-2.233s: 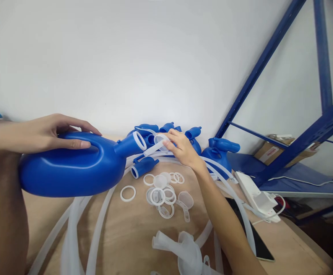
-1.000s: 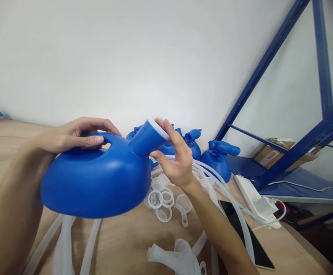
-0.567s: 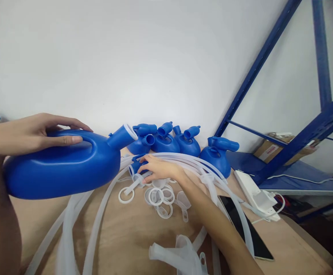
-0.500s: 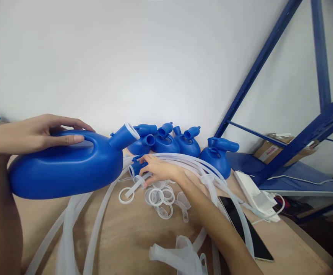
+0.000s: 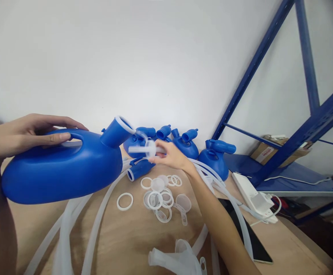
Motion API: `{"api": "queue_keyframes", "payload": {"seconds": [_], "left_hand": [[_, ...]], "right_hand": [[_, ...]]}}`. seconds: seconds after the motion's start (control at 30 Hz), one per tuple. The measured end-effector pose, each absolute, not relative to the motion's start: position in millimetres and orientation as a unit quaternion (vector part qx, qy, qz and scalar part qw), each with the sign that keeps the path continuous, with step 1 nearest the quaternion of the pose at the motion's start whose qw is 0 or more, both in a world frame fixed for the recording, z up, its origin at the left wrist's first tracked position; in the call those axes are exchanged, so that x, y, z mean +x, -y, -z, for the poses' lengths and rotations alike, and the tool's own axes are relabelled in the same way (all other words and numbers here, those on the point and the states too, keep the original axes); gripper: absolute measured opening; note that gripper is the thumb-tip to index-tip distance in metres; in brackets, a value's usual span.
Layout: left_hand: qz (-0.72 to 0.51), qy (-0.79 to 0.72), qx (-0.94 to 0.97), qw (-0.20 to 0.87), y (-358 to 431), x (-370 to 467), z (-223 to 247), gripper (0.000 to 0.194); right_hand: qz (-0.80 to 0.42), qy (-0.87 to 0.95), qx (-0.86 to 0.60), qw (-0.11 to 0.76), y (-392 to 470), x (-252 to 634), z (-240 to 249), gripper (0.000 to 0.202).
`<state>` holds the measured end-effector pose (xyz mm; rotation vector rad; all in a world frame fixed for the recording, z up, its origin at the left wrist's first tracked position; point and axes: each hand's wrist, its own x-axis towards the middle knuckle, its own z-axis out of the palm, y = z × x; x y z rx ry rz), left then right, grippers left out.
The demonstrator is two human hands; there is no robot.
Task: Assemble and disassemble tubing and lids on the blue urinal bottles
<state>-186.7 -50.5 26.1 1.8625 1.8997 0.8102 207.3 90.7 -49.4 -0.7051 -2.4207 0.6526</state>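
Note:
My left hand (image 5: 50,131) is wrapped round the handle of a blue plastic urinal bottle (image 5: 65,172), held on its side above the table. Its neck tilts up to the right, with a white ring (image 5: 125,124) at the mouth. My right hand (image 5: 170,153) pinches a translucent flanged tube connector (image 5: 150,148), blurred by motion, just right of that mouth and apart from it. Below my right hand lies a blue neck piece (image 5: 139,169) with a pale rim. White sealing rings (image 5: 125,201) and clear caps (image 5: 183,203) lie scattered in front of it.
Several blue bottles (image 5: 214,162) stand along the wall. Translucent hoses (image 5: 97,223) curve across the table. Nearer me are clear fittings (image 5: 173,260). A black tablet (image 5: 259,244) and a white power strip (image 5: 252,194) lie right, beside a blue shelf rack (image 5: 288,186).
My right hand has lifted the translucent connector off the table, up toward the bottle's mouth. The ring beneath it now lies uncovered. The bottle has shifted slightly left, its neck tilted differently.

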Motion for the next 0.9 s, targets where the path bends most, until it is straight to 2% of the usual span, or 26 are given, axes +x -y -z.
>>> {"api": "queue_keyframes", "payload": {"seconds": [0.1, 0.2, 0.33, 0.5, 0.7, 0.9], "left_hand": [[-0.285, -0.661, 0.668, 0.188, 47, -188, -25, 0.094], [-0.264, -0.637, 0.701, 0.182, 42, -177, -28, 0.083], [-0.205, -0.607, 0.751, 0.16, 38, -145, -32, 0.076], [-0.201, -0.586, 0.774, 0.128, 31, -119, -25, 0.072], [-0.217, -0.569, 0.782, 0.134, 30, -117, -24, 0.072], [-0.208, -0.557, 0.794, 0.13, 29, -117, -26, 0.068]], "right_hand": [[-0.162, 0.837, -0.281, 0.44, -87, 221, 34, 0.055], [-0.037, 0.821, -0.281, 0.495, -81, 224, 26, 0.06], [0.088, 0.861, -0.225, 0.448, -71, 217, 24, 0.075], [0.134, 0.894, -0.202, 0.377, -62, 206, 29, 0.073], [0.123, 0.89, -0.184, 0.399, -62, 200, 34, 0.096], [0.052, 0.886, -0.077, 0.455, -60, 196, 38, 0.113]]}}
